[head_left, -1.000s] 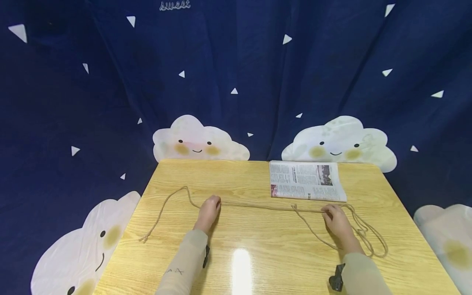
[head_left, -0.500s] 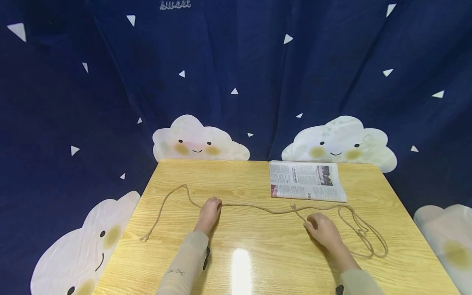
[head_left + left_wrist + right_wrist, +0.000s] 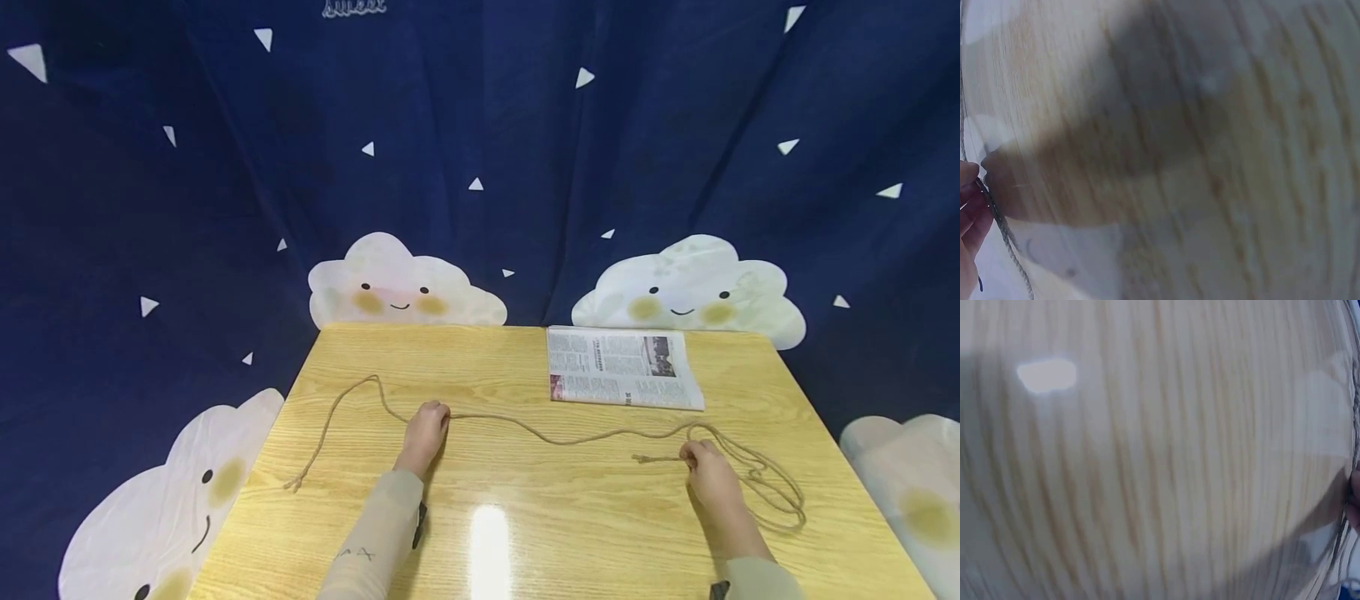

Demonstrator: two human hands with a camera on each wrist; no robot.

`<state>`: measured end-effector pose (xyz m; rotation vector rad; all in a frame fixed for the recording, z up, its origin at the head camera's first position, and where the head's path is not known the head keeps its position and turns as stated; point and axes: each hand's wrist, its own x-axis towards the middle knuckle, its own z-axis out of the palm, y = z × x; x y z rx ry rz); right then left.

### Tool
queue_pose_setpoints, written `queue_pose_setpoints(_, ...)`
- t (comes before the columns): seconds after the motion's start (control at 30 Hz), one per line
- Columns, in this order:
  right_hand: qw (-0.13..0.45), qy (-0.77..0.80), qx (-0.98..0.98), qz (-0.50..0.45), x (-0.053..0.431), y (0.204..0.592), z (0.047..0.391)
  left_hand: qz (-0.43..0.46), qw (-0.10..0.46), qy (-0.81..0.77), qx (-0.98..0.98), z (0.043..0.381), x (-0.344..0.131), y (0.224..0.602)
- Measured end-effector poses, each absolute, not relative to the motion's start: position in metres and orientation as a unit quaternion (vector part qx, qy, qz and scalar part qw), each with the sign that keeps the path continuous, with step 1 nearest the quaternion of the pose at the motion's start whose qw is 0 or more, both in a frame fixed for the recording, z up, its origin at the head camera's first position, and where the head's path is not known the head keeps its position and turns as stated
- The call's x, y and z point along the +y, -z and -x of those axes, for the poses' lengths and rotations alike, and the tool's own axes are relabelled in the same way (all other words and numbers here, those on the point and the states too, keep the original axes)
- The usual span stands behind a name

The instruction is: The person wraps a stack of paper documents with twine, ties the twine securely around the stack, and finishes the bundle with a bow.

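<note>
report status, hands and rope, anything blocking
Left hand, right hand pinching thin tan fibre rope. Rope slack between. Folded white newspaper beyond, apparently not blocking.

The rope (image 3: 557, 442) looks rough and matt, the table (image 3: 547, 508) glossy wood — the newspaper (image 3: 615, 368) paper, the curtain (image 3: 450, 108) cloth.

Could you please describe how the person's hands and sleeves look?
The left hand and right hand are ungloved. The left sleeve is pale beige with a few dark markings; the right sleeve is greyish beige. A black piece shows beside the left sleeve, and a black part beside the right; their details are unclear.
</note>
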<state>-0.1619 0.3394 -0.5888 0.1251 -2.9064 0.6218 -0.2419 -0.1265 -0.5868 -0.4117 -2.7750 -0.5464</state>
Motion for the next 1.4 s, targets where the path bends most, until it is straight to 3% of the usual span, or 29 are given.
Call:
queue_pose_setpoints(0.23,0.118,-0.220,-0.967,-0.048,0.357,0.590,0.160,0.142,0.144,0.190,-0.961,0.243,-0.127,0.587)
queue_pose_setpoints(0.57,0.105,-0.227,-0.968,-0.022,0.362,0.588,0.168,0.150,0.151,0.192,-0.958,0.243,-0.128,0.588)
queue_pose_setpoints(0.77,0.165,-0.216,-0.962,-0.025,0.338,0.582,0.181,0.181,0.161,0.205,-0.948,0.242,-0.129,0.589)
queue_pose_setpoints(1.03,0.075,-0.208,-0.967,-0.124,0.293,0.587,0.204,0.239,0.170,0.209,-0.933,0.243,-0.124,0.593)
queue_pose_setpoints(1.4,0.151,-0.228,-0.955,-0.114,0.279,0.601,0.214,0.190,0.180,0.142,-0.955,0.242,-0.123,0.590)
